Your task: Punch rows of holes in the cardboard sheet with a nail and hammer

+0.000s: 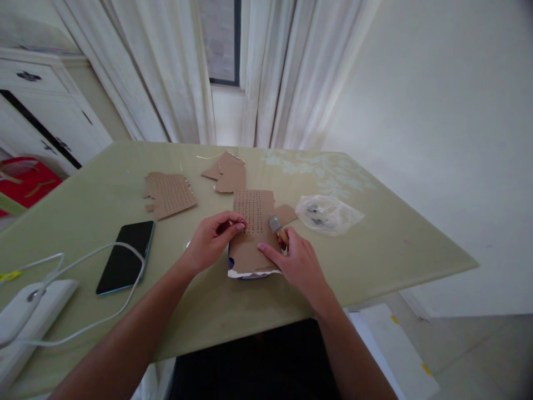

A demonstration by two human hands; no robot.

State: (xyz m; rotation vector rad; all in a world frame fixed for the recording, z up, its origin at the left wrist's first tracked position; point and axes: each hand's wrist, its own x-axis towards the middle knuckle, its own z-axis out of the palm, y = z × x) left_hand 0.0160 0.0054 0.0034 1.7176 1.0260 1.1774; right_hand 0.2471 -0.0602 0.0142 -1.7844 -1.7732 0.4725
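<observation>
A brown cardboard sheet [252,233] with rows of punched holes lies on the green table [375,244] in front of me. My left hand [212,239] is closed in a pinch at the sheet's left edge, holding something small I cannot make out. My right hand [297,264] rests on the sheet's right side, index finger stretched flat on the cardboard, the other fingers curled round a small tool [277,226] with a metal head and a brownish handle.
Another perforated cardboard piece [170,194] and plain cardboard scraps [229,172] lie farther back. A clear plastic bag [328,214] sits to the right. A black phone [127,255], white cable [83,261] and white device [29,316] lie on the left.
</observation>
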